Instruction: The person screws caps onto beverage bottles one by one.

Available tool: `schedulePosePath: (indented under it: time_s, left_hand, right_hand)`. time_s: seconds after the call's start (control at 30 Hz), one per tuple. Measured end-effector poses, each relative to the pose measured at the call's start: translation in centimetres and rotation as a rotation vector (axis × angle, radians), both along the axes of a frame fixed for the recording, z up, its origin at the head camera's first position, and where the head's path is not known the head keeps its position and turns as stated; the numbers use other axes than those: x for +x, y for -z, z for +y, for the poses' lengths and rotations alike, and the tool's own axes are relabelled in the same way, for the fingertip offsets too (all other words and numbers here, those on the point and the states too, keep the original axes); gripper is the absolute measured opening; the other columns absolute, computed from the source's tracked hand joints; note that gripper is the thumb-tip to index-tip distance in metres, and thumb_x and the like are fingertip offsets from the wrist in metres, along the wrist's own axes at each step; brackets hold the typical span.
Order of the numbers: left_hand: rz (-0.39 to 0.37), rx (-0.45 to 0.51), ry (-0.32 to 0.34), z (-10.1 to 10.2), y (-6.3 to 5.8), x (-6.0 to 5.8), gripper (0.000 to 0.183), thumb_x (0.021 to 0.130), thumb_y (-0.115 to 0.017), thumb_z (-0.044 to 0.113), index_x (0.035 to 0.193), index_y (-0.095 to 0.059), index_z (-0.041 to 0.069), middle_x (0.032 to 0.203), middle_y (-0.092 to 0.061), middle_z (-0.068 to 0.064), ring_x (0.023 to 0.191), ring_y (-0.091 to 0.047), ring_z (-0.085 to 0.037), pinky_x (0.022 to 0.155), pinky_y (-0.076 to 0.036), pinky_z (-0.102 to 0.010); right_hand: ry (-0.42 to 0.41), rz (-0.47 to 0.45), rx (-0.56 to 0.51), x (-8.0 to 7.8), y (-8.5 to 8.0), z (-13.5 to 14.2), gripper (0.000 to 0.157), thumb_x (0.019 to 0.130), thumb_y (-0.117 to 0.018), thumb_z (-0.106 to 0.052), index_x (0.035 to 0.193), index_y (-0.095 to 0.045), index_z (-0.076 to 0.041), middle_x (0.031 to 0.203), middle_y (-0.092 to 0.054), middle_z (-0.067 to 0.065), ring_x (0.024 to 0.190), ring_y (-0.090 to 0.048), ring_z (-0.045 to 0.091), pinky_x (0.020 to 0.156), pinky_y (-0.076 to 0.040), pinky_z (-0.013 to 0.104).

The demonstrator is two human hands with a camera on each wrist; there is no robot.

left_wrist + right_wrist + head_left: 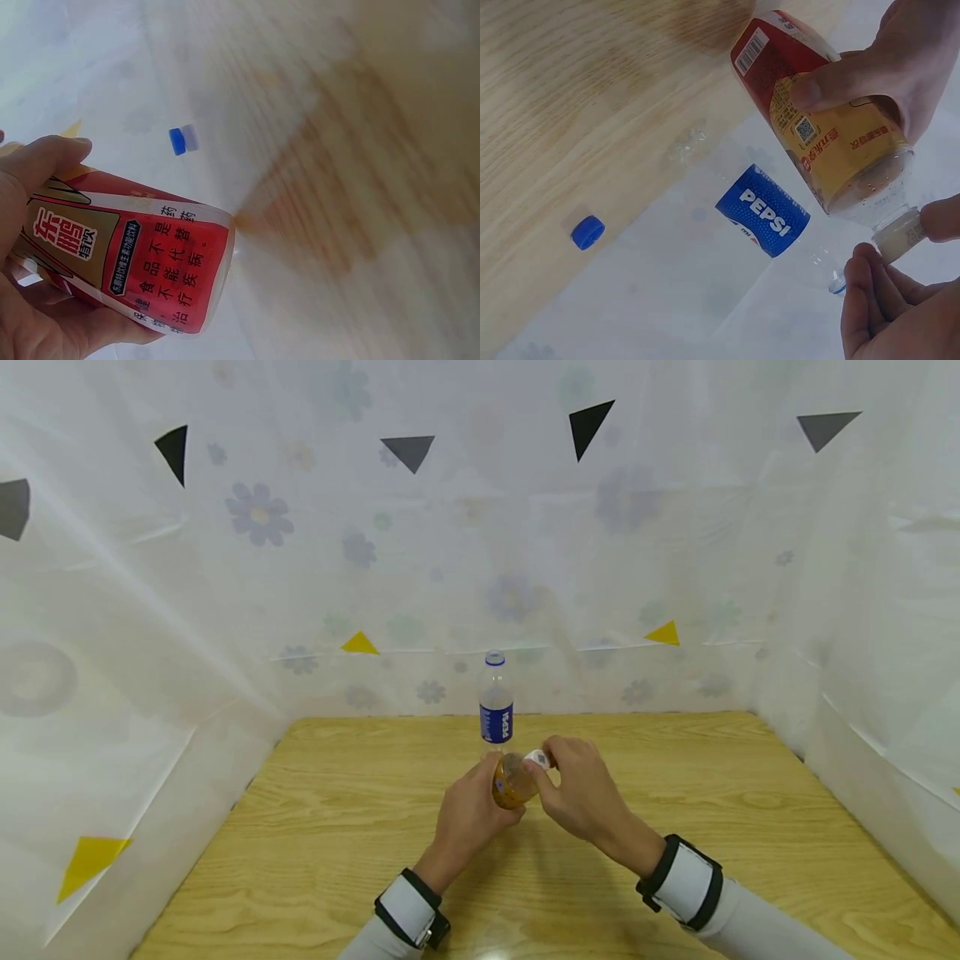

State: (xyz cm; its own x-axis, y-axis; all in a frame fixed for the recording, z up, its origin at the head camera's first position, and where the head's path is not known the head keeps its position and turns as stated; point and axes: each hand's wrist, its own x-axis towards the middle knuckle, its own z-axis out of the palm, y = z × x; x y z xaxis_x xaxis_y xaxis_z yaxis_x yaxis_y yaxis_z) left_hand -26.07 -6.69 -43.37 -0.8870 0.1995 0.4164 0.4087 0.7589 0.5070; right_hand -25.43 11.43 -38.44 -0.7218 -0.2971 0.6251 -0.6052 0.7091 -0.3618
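My left hand (468, 806) grips a plastic drink bottle (810, 112) round its body. The bottle's label is red and gold with Chinese print, and its red lower end (180, 255) shows in the left wrist view. It is held tilted, its neck toward my right hand (581, 789). Thumb and fingers of that hand pinch the white cap (900, 236) at the bottle's mouth. Just beyond both hands stands a clear Pepsi bottle (496, 722) with a blue label, upright and without a cap. My left hand overlaps its base in the head view.
A blue bottle cap (588, 232) lies on the wood-grain table (337, 785), near the Pepsi bottle; the left wrist view shows this blue cap (178, 141) too. White patterned sheeting (450, 560) with triangles hangs behind the table and along both sides.
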Motion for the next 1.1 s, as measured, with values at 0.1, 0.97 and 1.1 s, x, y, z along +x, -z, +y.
schedulePosePath:
  time_s: [0.1, 0.97, 1.1]
  left_hand:
    - [0.001, 0.001, 0.003, 0.0, -0.1, 0.0, 0.07, 0.072, -0.093, 0.028, 0.13, -0.056, 0.016, 0.113, -0.073, -0.004, 0.098, -0.072, -0.021, 0.082, -0.06, -0.04]
    - [0.019, 0.045, 0.021, -0.3, 0.2, -0.2, 0.067, 0.072, -0.092, 0.026, 0.128, -0.056, 0.017, 0.111, -0.073, -0.002, 0.096, -0.072, -0.02, 0.078, -0.06, -0.038]
    - [0.021, 0.036, 0.02, -0.3, 0.2, -0.3, 0.067, 0.071, -0.092, 0.026, 0.127, -0.056, 0.017, 0.11, -0.073, -0.002, 0.094, -0.072, -0.019, 0.077, -0.059, -0.037]
  right_hand:
    - [0.003, -0.023, -0.007, 0.3, -0.1, 0.0, 0.028, 0.095, -0.071, -0.02, 0.115, -0.066, -0.001, 0.093, -0.067, 0.008, 0.088, -0.062, 0.027, 0.085, -0.05, 0.049]
    - [-0.051, 0.017, 0.033, 0.9, -0.2, 0.0, 0.036, 0.088, -0.067, 0.01, 0.121, -0.066, -0.004, 0.106, -0.07, 0.013, 0.095, -0.063, 0.028, 0.083, -0.052, 0.047]
    - [-0.045, 0.031, 0.03, 0.9, -0.1, 0.0, 0.035, 0.086, -0.067, 0.011, 0.118, -0.067, -0.003, 0.104, -0.069, 0.012, 0.093, -0.062, 0.027, 0.08, -0.052, 0.045]
